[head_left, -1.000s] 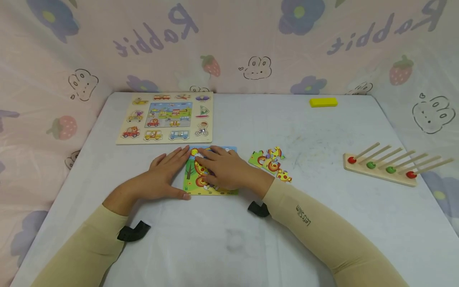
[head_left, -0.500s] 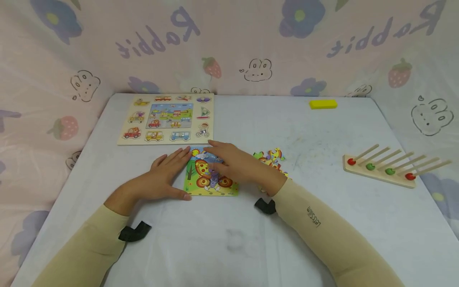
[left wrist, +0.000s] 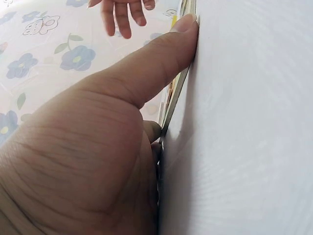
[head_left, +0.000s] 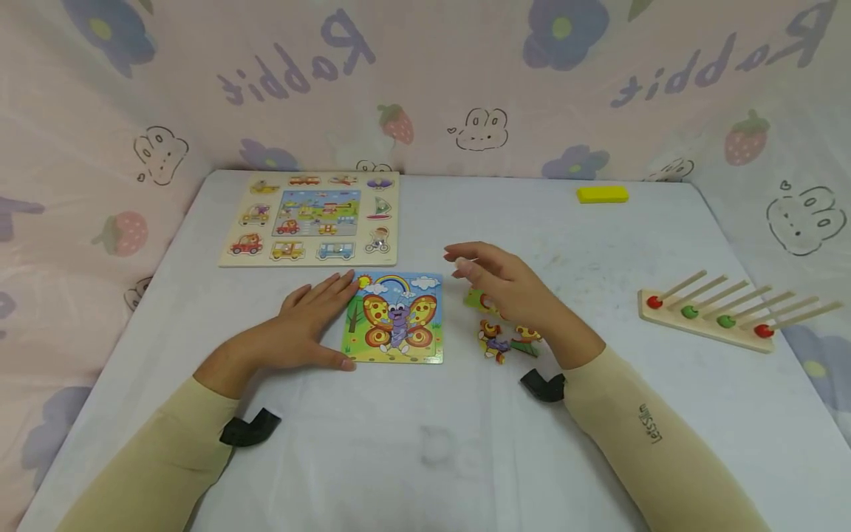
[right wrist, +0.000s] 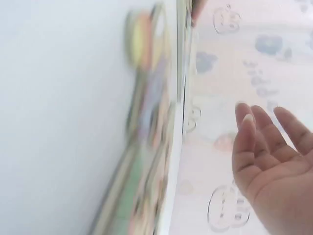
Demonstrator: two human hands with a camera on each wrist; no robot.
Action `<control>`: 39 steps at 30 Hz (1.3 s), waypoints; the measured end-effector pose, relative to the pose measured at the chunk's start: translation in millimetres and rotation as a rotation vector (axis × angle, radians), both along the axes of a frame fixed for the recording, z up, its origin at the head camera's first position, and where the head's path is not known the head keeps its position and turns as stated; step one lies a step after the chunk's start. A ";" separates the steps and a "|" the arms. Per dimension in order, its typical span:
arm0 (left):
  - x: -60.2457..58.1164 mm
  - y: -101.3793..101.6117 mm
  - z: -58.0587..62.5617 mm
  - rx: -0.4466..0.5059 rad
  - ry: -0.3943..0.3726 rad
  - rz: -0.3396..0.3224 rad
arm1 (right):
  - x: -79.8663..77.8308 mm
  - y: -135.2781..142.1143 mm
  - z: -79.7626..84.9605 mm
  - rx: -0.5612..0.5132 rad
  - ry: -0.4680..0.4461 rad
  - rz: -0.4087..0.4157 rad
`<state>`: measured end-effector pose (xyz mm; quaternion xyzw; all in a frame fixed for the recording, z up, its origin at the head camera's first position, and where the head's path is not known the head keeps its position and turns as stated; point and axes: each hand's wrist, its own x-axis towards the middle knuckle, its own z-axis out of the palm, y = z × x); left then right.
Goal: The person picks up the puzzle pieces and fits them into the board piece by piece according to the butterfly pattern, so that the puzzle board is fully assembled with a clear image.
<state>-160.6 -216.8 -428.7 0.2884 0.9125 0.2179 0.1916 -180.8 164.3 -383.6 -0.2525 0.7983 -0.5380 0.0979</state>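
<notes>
A square butterfly puzzle board lies flat on the table, its picture showing a purple butterfly, a sun and a rainbow. Along its left side rests my left hand, fingers straight, thumb at the lower left corner; the left wrist view shows that thumb against the board's edge. My right hand is raised to the right of the board with its fingers loosely bent and nothing between them. Beneath it, partly hidden, are several loose puzzle pieces, which appear blurred in the right wrist view.
Behind the board lies a larger wooden vehicle puzzle. A yellow block sits near the back edge. At the right stands a wooden base with slanted pegs and red and green beads. Printed fabric hangs around the table.
My right hand has lifted off the butterfly board and moved right, over the loose pieces, uncovering the whole butterfly picture. My left hand has stayed at the board's left side.
</notes>
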 end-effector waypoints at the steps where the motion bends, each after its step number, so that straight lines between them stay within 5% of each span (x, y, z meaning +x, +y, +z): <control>1: -0.1 0.2 0.0 0.001 0.002 -0.002 | 0.2 7.0 -1.2 -0.025 -0.018 -0.013; 12: -0.1 -0.3 -0.4 0.003 0.010 -0.006 | -9.3 57.5 -10.6 -0.162 -0.124 -0.242; 18: 0.0 -1.0 0.0 0.003 0.013 -0.007 | -16.0 78.4 -14.8 -0.230 -0.134 -0.225; 26: 2.1 -0.8 0.0 0.020 0.013 -0.008 | -24.9 107.0 -26.3 -0.475 -0.292 -0.183; 29: 2.4 -0.5 0.1 0.014 0.010 -0.004 | -27.3 113.8 -30.3 -0.357 -0.297 -0.168; 35: 3.0 -0.4 1.2 0.025 0.010 -0.003 | -30.3 120.2 -33.6 0.105 -0.243 -0.115; 39: 3.0 -0.1 2.4 0.029 0.008 -0.004 | -29.2 115.8 -32.3 0.250 -0.188 -0.056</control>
